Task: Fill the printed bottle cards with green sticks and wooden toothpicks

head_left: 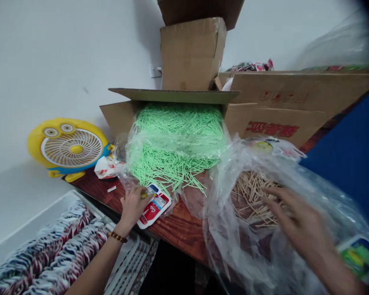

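At left, my hand [132, 206]: touched red packet [156, 208], kinda curled, couldn't tell grip
Right hand [299, 221]: hung half-spread, empty, near brown sticks [252, 187]

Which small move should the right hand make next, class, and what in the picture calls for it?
Probably the right hand should close its fingertips on a few brown sticks: its thumb and forefinger stand apart beside the loose pile, with no stick visibly pinched, while the left hand is at the edge of the red-and-white packet.
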Demonstrator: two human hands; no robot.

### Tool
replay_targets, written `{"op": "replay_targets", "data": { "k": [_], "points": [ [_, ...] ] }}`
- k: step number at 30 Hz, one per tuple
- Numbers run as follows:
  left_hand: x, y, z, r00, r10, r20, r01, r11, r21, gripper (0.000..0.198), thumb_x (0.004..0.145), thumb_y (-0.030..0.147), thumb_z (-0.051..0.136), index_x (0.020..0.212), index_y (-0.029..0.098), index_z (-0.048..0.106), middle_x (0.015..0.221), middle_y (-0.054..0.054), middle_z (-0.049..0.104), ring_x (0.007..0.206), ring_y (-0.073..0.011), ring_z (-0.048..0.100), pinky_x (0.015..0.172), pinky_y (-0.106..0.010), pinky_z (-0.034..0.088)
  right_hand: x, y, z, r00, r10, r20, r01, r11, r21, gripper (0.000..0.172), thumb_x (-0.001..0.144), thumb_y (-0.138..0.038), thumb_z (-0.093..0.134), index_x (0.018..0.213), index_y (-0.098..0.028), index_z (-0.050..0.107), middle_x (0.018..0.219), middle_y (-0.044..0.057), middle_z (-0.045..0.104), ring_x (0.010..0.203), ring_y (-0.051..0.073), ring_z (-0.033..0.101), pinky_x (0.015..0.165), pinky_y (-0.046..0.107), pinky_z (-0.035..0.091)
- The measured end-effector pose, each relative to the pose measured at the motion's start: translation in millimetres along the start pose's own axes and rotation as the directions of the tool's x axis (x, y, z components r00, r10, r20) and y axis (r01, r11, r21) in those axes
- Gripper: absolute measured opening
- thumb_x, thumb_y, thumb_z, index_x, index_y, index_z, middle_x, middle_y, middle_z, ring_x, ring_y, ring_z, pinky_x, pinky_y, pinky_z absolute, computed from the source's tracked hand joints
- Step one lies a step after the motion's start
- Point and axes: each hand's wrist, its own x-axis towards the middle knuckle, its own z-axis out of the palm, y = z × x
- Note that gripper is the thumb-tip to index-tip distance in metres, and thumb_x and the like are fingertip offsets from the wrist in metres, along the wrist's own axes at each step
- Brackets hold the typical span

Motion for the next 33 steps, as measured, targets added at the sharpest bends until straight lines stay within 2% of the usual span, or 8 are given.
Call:
{"op": "replay_targets", "data": {
  "k": [3,7,10,13,19,25,29,33],
  "points": [
    [3.0,-5.1,-0.2,0.999,-0.011,0.047,0.007,0.996,0.089,0.032,0.079,0.041,0.061,0.104,0.022,0.063,0.109,-0.012,0.061,0.107,-0.0361,0.05,0.086,-0.052,0.037,55.6,-66.1,74.0,0.948,-0.192,0.254,0.174,0.98,0.092,0.022,0.093,-0.031,0.045,0.103,-0.024,0.064,0.1,0.007,0.067,0.095,0.022,0.06,0.086,0.039,0.044],
    [10.7,-19.2,-1.8,0.993,-0.061,0.097,0.046,0.988,0.149,0.03,0.084,0.041,0.055,0.106,0.023,0.062,0.113,-0.012,0.061,0.106,-0.0355,0.051,0.083,-0.049,0.039,101.9,-121.4,159.9,0.781,-0.151,0.606,0.284,0.95,-0.13,0.022,0.091,-0.03,0.047,0.099,-0.02,0.065,0.103,0.008,0.064,0.101,0.023,0.056,0.086,0.035,0.04],
    [19.0,-29.6,-1.9,0.986,-0.069,0.152,0.047,0.989,0.142,0.025,0.082,0.041,0.056,0.099,0.023,0.063,0.109,-0.01,0.063,0.105,-0.0338,0.053,0.08,-0.046,0.04,114.9,-132.2,204.3,0.755,-0.12,0.644,0.311,0.931,-0.191,0.022,0.085,-0.027,0.055,0.101,-0.017,0.065,0.109,0.013,0.062,0.105,0.027,0.054,0.086,0.037,0.039],
    [26.3,-33.6,-0.1,0.982,-0.067,0.176,0.046,0.991,0.124,0.022,0.081,0.037,0.058,0.095,0.021,0.059,0.106,-0.009,0.063,0.104,-0.031,0.054,0.078,-0.042,0.04,121.4,-135.2,233.5,0.756,-0.079,0.649,0.306,0.92,-0.245,0.026,0.078,-0.023,0.06,0.101,-0.012,0.066,0.109,0.017,0.062,0.103,0.03,0.054,0.086,0.04,0.038],
    [33.0,-31.8,0.0,0.982,-0.056,0.183,0.048,0.998,0.047,0.02,0.082,0.036,0.055,0.095,0.021,0.054,0.096,-0.007,0.065,0.096,-0.028,0.058,0.077,-0.041,0.038,128.4,-139.6,261.9,0.766,-0.06,0.64,0.315,0.902,-0.294,0.029,0.084,-0.01,0.045,0.103,-0.007,0.067,0.111,0.023,0.06,0.103,0.031,0.051,0.086,0.044,0.034],
    [35.3,-32.6,-2.4,0.975,-0.033,0.22,0.025,0.999,0.04,0.02,0.082,0.04,0.055,0.088,0.021,0.058,0.098,-0.008,0.066,0.099,-0.0299,0.058,0.076,-0.04,0.038,126.1,-124.4,262.3,0.774,-0.067,0.63,0.262,0.939,-0.221,0.03,0.087,-0.007,0.038,0.101,-0.009,0.065,0.114,0.022,0.056,0.107,0.03,0.047,0.088,0.043,0.032],
    [37.2,-33.9,-1.5,0.973,-0.065,0.223,0.067,0.998,0.001,0.017,0.081,0.038,0.055,0.084,0.021,0.056,0.093,-0.005,0.067,0.095,-0.029,0.06,0.076,-0.039,0.038,127.7,-108.4,253.5,0.785,-0.05,0.618,0.144,0.984,-0.104,0.028,0.084,-0.004,0.04,0.097,-0.011,0.063,0.109,0.019,0.059,0.106,0.029,0.049,0.089,0.042,0.03],
    [40.6,-38.4,1.0,0.975,-0.097,0.202,0.117,0.989,-0.092,0.019,0.077,0.037,0.058,0.088,0.021,0.058,0.085,-0.003,0.067,0.084,-0.0251,0.063,0.072,-0.034,0.041,132.3,-91.7,245.3,0.797,0.018,0.604,-0.074,0.995,0.068,0.017,0.084,-0.012,0.046,0.085,-0.014,0.062,0.083,0.011,0.066,0.087,0.025,0.058,0.086,0.039,0.034]
  ]
}}
